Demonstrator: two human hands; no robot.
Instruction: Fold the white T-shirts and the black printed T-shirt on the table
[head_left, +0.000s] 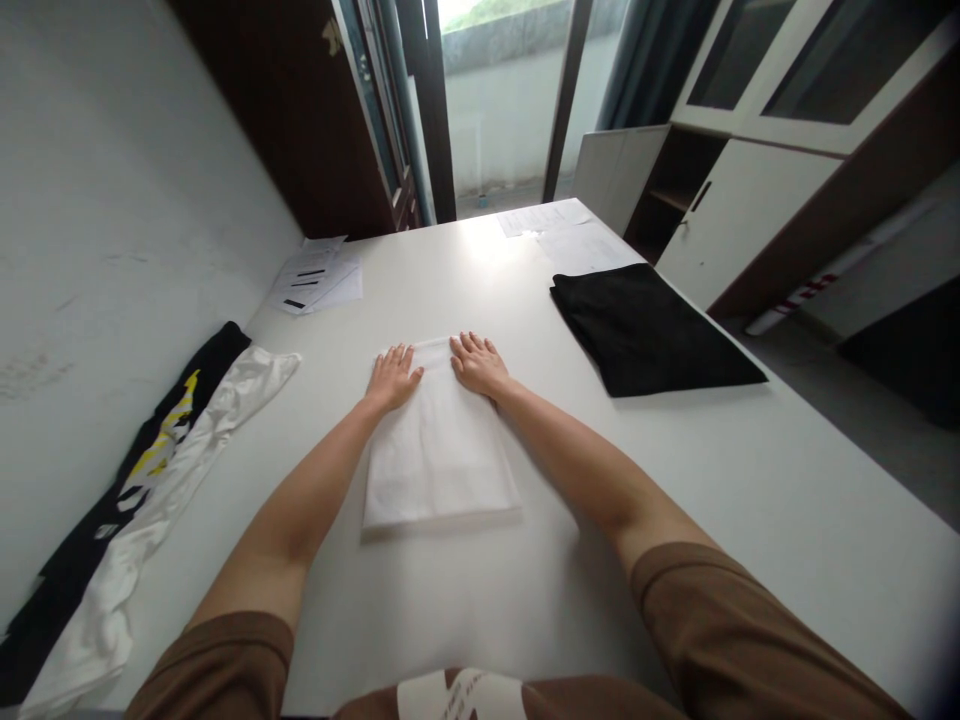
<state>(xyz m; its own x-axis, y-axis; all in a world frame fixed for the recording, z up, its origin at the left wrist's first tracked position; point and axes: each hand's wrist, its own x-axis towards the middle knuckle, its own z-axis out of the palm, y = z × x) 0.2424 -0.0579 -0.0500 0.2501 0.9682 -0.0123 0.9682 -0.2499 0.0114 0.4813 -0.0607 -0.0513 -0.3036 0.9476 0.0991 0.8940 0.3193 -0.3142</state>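
A white cloth (439, 455), folded into a neat rectangle, lies flat on the white table in front of me. My left hand (394, 377) rests palm down on its far left corner, fingers stretched out. On the far right corner lies my right hand (478, 364), also flat with fingers extended. Both hands touch the cloth without gripping it. Whether the cloth is a garment cannot be made out, since no collar or sleeve shows.
A folded black cloth (652, 330) lies at the right of the table (465, 620). Along the left wall are a black garment with yellow print (161, 430) and a crumpled white garment (180, 490). Paper sheets (322, 278) lie at the back left, other papers (577, 245) at the back right.
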